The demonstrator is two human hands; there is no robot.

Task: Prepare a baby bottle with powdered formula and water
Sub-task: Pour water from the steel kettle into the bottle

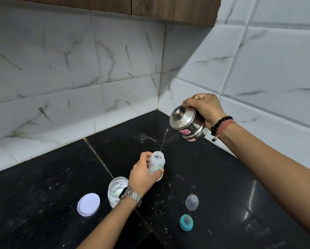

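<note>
The bottle stands open-mouthed near the middle of the black counter, tipped slightly, with the left hand wrapped round its body, thumb across the front. A thin stream of water falls into its mouth from the spout of a steel kettle, which is tilted down to the left, lid on, and gripped from behind by the right hand. Just near and left of the bottle sits an open jar with white powder inside, partly hidden by the left wrist and its watch. The jar's white lid lies flat further left. To the near right lie a clear cap and, nearer, a teal ring with the teat. White specks dot the counter.
</note>
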